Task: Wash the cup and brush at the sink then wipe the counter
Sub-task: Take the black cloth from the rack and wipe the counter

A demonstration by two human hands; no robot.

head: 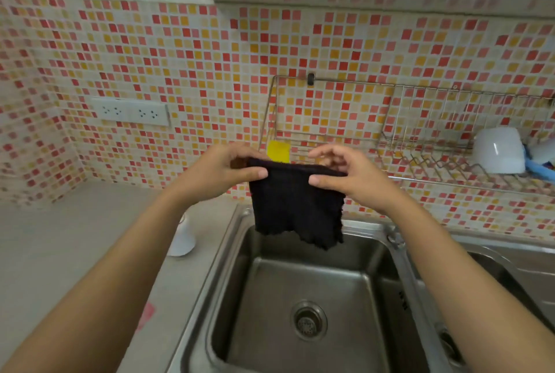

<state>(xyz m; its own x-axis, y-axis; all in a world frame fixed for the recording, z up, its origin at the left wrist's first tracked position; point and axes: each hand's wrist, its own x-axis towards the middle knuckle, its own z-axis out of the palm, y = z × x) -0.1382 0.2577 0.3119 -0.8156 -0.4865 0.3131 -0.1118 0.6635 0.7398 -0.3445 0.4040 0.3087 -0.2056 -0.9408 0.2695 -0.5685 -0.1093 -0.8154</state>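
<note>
One view only — a wide-angle camera on the person's head, looking forward and down. It sits close over the sink (303, 288), which fills the lower centre; the bench (75, 240) runs off lower left, and the tiled wall (210, 72) — bowed by the lens — spans the upper frame.
</note>
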